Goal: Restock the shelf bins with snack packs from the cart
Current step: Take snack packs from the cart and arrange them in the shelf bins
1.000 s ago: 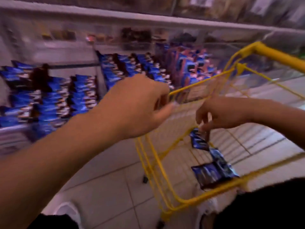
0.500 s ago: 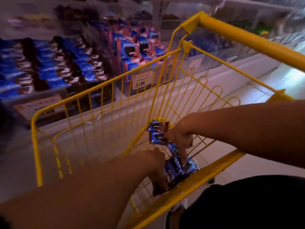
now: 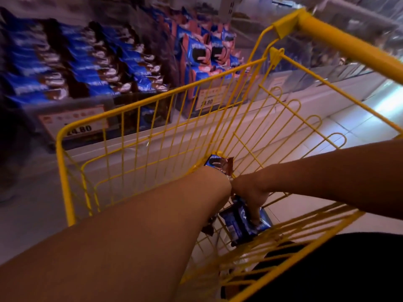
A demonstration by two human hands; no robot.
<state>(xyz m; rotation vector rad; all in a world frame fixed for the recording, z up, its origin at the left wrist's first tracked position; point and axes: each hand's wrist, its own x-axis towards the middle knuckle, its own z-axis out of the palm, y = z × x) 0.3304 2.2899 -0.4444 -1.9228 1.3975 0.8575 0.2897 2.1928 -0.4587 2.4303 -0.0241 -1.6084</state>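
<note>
Arms: your two forearms point(image 3: 135, 243) are bare, with no sleeves, watch or bands showing.
Clothing: you wear a plain black garment point(image 3: 340, 269), seen at the lower right.
Hands: ungloved.

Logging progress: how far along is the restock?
Done: shelf bins already look well filled with blue packs. In hand: both arms reach into the yellow cart; the right hand touches the blue snack packs on its floor; the left hand is hidden behind its forearm. Left: only a few packs remain in the cart.
</note>
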